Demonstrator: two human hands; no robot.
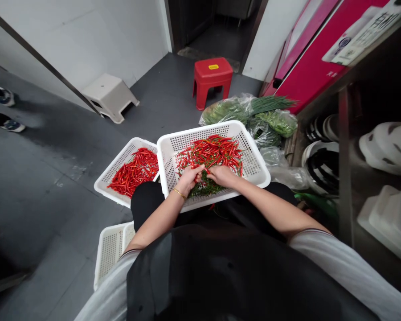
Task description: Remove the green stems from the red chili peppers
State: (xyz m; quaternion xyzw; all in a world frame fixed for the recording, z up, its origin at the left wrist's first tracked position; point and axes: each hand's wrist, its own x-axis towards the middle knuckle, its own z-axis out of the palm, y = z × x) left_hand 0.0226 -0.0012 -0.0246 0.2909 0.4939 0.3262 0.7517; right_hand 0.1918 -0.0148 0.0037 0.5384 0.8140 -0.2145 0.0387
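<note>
A white perforated basket rests across my lap, holding a heap of thin red chilies with green stems. Closer to me in the same basket lies a pile of loose green stems. My left hand is closed around some red chilies above the stems. Beside it, my right hand pinches at a red chili, its fingertips close to the left hand. To the left, a second white basket contains red chilies, mostly without visible stems.
A red stool and a whitish step stool stand ahead. Bagged green vegetables lie beyond the basket. Shelving with white containers is at right. Another white basket sits lower left. A person's shoes show far left.
</note>
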